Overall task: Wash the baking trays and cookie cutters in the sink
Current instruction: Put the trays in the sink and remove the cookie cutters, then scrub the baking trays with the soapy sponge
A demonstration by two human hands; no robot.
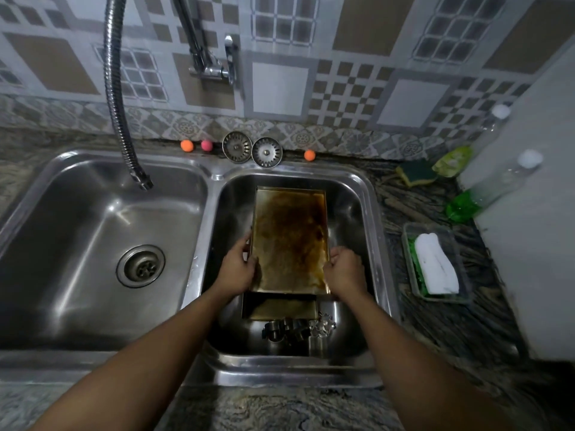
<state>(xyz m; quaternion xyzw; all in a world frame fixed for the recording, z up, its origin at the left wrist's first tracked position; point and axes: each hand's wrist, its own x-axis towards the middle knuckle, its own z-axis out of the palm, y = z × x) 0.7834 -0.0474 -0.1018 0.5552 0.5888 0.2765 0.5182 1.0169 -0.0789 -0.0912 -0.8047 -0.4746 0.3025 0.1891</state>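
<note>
In the centre of the frame, over the right basin of the double sink (370, 194), the person holds a stained baking tray (289, 237) by its two long sides. The left hand (238, 265) curls its fingers round the left edge and the right hand (343, 270) grips the right edge, a two-sided hold that likely keeps the tray level above what lies beneath. A second tray (281, 307) shows just below it, lower centre, with the metal cookie cutters (295, 329) heaped beside its near end on the basin floor. The flexible tap hose (116, 98) hangs over the left basin, upper left, with no water visible, so washing seems not yet begun. A green sponge (418, 174) waits on the counter, upper right
</note>
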